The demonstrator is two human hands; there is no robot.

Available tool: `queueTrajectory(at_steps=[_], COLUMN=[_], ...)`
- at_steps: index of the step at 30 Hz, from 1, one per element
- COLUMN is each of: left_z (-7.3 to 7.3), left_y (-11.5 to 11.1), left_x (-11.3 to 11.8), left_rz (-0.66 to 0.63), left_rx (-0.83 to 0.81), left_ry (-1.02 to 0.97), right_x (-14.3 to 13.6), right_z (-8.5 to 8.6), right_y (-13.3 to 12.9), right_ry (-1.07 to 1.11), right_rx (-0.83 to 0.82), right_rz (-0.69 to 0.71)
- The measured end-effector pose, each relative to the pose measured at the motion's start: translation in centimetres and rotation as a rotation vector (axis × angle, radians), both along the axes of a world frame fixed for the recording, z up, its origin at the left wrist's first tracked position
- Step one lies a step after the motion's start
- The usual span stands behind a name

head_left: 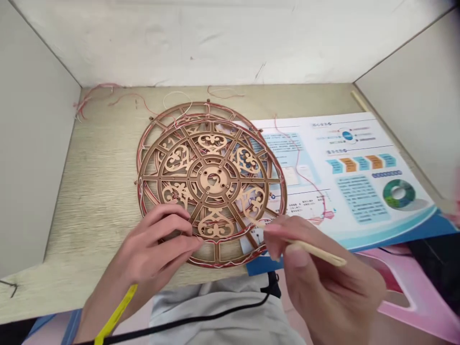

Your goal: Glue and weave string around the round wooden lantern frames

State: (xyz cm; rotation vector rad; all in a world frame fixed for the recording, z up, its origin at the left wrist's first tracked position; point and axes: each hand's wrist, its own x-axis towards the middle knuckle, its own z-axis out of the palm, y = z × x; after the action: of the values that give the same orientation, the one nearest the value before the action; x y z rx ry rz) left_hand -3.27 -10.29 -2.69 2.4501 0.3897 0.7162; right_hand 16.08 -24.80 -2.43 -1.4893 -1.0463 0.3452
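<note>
A round openwork wooden wheel (215, 223) with scroll cut-outs lies over a second, similar wheel (176, 113) on the table. Red and white wires run around their rims. At the lower left rim rests my left hand (161, 247), its fingers curled over the wheel; what they hold, if anything, is hidden. Near the lower right rim, my right hand (323, 278) pinches a thin pale wooden stick (325, 255) between thumb and fingers. The far tip of the stick is hard to make out.
Printed sheets (362, 167) lie at the right, partly under the wheels. Loose red wires (95, 91) are at the back left. White partitions close in the table (86, 191) at the back and sides. A pink object (420, 292) stands below the right edge.
</note>
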Motion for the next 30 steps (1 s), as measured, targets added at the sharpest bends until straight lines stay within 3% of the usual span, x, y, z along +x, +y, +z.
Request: queueTrajectory(at_steps=[4, 13, 17, 26, 30], left_z=[0.1, -0.2, 0.0, -0.1, -0.2], left_y=[-0.2, -0.5, -0.8, -0.9, -0.8], left_x=[-0.3, -0.1, 0.3, -0.1, -0.2], left_rz=[0.02, 0.06, 0.14, 0.121, 0.1], left_rx=[-0.039, -0.076, -0.126, -0.152, -0.153], left_ry=[0.08, 0.078, 0.076, 0.097, 0.094], right_x=[-0.5, -0.4, -0.6, -0.6, -0.4], right_z=[-0.8, -0.4, -0.8, -1.0, -0.2], right_y=[0.1, 1.6, 1.3, 1.0, 0.8], right_ry=[-0.052, 0.0, 0.004, -0.071, -0.1], right_rx=[-0.025, -0.098, -0.125, -0.157, -0.235], right_rz=[0.048, 0.256, 0.251, 0.281, 0.289])
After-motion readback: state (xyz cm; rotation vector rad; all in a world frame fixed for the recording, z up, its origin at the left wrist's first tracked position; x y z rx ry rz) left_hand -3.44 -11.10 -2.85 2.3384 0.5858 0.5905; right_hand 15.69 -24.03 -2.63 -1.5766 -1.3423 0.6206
